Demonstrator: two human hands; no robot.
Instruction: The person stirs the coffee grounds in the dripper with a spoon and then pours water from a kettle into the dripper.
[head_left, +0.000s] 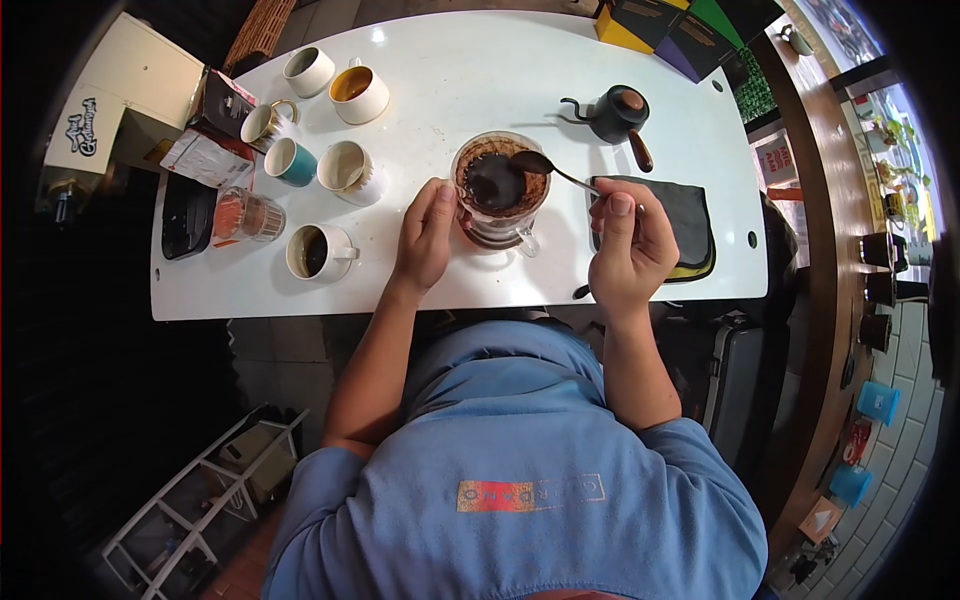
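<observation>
A pour-over dripper (540,192) with dark, wet coffee in it sits on a glass server (492,236) near the table's front edge. Brown grounds cling to its inner wall around the dark pool. My left hand (428,238) is closed on the dripper's left side, thumb up along the rim and fingertips partly hidden behind it. Between the thumb and fingers of my right hand (632,245) is the handle of a spoon (533,162). The spoon's dark bowl hangs over the dripper's right rim, above the coffee.
Several cups stand at the left, among them a white mug (316,252) with dark liquid and a teal cup (290,162). A ribbed glass (252,216) is beside a black scale (187,218). A black gooseneck kettle (615,112) and a folded dark cloth (680,225) are on the right.
</observation>
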